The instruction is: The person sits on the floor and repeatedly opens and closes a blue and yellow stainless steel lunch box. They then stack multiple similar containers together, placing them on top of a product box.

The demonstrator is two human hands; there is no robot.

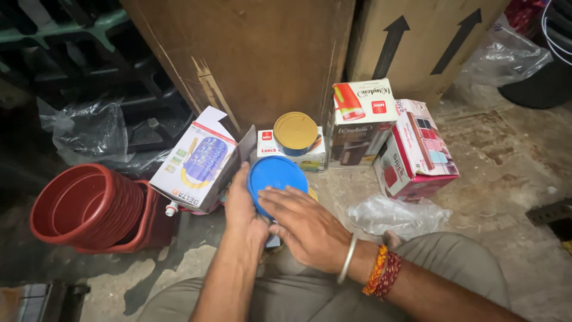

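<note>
Two hands meet on a round blue lid [275, 176]: the left hand [243, 210] cups its left edge, fingers curled behind it, while the right hand [307, 225] lies flat across its lower face, fingers spread. Beyond the fingers stand a yellow-lidded container [296, 132] on a small white box [310, 158], a white-and-blue carton [199, 160] to the left, and a pink box [417, 152] to the right.

Large brown cardboard carton [250, 53], rear centre, leaning. Second brown carton [417, 42] to its right, two black arrows on its face. White box with a blue pictured item [196, 161], tilted, flap open, left of centre. Small white and red box [298, 156] at the leaning carton's foot. Tall white, red and dark box [360, 122] beside it. Pink and white box [414, 152], lying tilted on the floor, far right.
</note>
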